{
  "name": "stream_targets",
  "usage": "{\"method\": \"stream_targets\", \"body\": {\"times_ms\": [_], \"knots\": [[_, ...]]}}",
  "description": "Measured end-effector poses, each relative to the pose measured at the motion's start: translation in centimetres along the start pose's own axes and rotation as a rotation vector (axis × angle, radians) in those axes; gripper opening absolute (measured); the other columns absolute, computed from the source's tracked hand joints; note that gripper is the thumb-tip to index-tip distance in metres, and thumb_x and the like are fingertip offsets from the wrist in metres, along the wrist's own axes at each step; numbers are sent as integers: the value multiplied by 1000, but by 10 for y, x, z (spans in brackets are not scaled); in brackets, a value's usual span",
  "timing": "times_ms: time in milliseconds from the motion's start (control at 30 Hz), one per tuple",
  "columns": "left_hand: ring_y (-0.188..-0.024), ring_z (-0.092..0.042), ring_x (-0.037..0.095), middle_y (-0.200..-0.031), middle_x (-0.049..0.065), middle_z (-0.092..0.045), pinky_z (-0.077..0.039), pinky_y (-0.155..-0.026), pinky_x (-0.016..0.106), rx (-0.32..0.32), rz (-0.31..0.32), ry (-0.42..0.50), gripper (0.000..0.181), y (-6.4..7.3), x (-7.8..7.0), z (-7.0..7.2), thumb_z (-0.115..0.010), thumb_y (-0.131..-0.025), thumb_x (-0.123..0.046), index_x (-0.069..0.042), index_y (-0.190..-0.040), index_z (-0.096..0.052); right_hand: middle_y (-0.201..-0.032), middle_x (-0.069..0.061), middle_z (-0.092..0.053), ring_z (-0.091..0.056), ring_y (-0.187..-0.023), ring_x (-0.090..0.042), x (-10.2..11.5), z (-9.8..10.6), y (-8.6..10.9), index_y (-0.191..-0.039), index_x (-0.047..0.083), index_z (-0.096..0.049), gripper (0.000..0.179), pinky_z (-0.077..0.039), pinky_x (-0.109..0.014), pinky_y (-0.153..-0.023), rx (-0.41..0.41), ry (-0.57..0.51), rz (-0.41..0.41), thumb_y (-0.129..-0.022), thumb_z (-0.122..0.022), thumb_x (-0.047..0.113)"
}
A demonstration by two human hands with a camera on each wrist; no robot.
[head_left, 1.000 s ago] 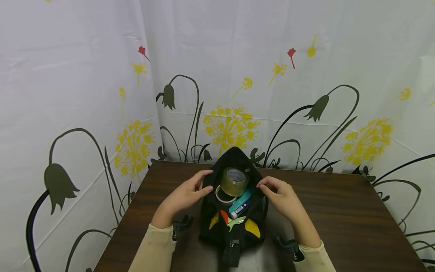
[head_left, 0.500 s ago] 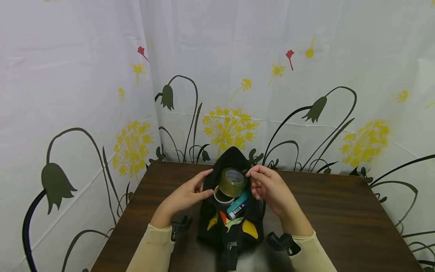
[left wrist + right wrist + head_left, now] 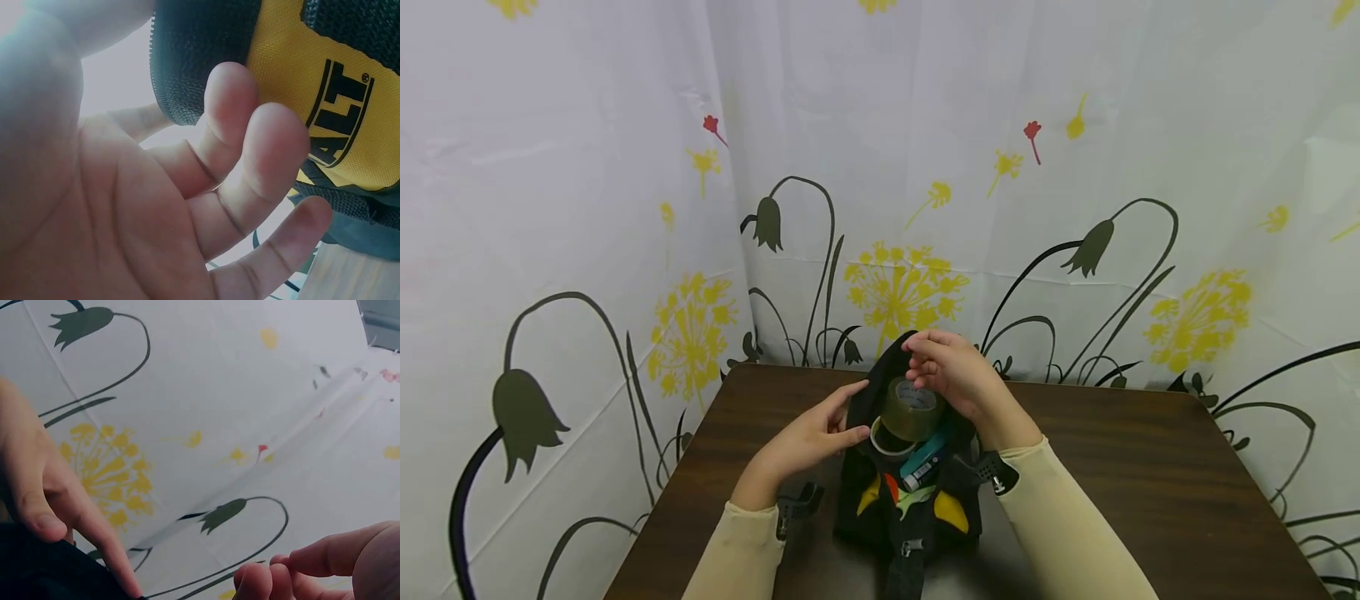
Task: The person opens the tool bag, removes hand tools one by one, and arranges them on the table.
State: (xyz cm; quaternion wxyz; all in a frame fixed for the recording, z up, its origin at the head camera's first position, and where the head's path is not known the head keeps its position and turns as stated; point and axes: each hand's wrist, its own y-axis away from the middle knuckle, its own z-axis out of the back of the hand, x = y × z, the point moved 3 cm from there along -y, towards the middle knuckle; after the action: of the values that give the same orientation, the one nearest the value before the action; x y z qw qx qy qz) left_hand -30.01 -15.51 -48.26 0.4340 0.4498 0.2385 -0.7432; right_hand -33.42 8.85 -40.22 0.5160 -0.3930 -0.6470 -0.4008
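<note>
A black and yellow zippered tool bag (image 3: 880, 523) stands with its top open. My left hand (image 3: 801, 437) grips its left rim; the left wrist view shows fingers outside against the zippered side of the bag (image 3: 284, 50). My right hand (image 3: 958, 379) is raised over the bag's far right, fingertips right at the peak of the back flap (image 3: 887, 358). In the right wrist view, the right thumb (image 3: 319, 553) meets the curled fingertips and nothing shows between them. Inside lie a brown packing tape roll (image 3: 901, 417), a white-rimmed roll (image 3: 883, 450), a teal object (image 3: 922, 454) and a small labelled tube (image 3: 917, 475).
The bag stands on a dark wooden table (image 3: 1120, 475). A white curtain (image 3: 850, 100) with printed flowers hangs behind and to the left. A front flap (image 3: 908, 575) with a zipper pull hangs towards me. An orange and a light green piece (image 3: 916, 497) show at the front opening.
My right hand has left the bag's right rim and moved up and left to the peak of the back flap. The left hand keeps its place on the left rim.
</note>
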Motion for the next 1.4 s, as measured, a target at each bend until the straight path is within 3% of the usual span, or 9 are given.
{"method": "stream_targets", "body": {"times_ms": [167, 433, 700, 1000, 1200, 1400], "knots": [[-58, -45, 15, -80, 7, -51, -43, -51, 30, -2, 0, 6, 74, 0, -1, 0, -67, -96, -47, -42, -158, -27, -82, -4, -59, -68, -72, -16, -10, 1, -19, -125, -4, -58, 35, -58, -26, -70, -31, 1, -91, -106, -55, 26], [-56, -43, 13, -79, 5, -50, -42, -51, 29, 12, -4, -27, 75, 0, 2, 0, -67, -95, -51, -40, -158, -27, -81, -3, -68, -72, -73, -15, -50, 7, -30, -136, -6, -55, 44, -61, -29, -75, -12, -2, -213, -107, -54, 27], [-54, -41, 12, -80, 4, -49, -40, -49, 28, 15, -9, -21, 75, 1, 2, 0, -67, -95, -52, -39, -158, -29, -90, -9, -69, -72, -78, -19, -66, 2, -31, -142, -6, -49, 48, -62, -33, -79, 12, 58, -245, -106, -54, 25], [-54, -41, 13, -79, 4, -49, -41, -49, 29, 18, -14, -9, 74, 2, 3, 1, -67, -95, -52, -41, -157, -30, -84, -11, -68, -73, -70, -21, -82, 4, -33, -141, -6, -47, 49, -62, -38, -80, -43, 106, -347, -105, -55, 27], [-55, -42, 13, -79, 5, -49, -42, -49, 30, 15, -14, -10, 71, 2, 5, 1, -67, -97, -46, -41, -157, -30, -97, -19, -74, -75, -74, -23, -91, 9, -30, -141, -6, -50, 50, -62, -38, -79, -44, 121, -389, -106, -52, 31], [-54, -40, 13, -79, 4, -49, -41, -49, 29, 13, -5, -19, 72, 3, 4, 2, -67, -95, -51, -42, -157, -30, -108, -23, -75, -77, -80, -26, -93, 10, -28, -144, -6, -47, 53, -62, -39, -79, -27, 158, -387, -107, -49, 32]]}}
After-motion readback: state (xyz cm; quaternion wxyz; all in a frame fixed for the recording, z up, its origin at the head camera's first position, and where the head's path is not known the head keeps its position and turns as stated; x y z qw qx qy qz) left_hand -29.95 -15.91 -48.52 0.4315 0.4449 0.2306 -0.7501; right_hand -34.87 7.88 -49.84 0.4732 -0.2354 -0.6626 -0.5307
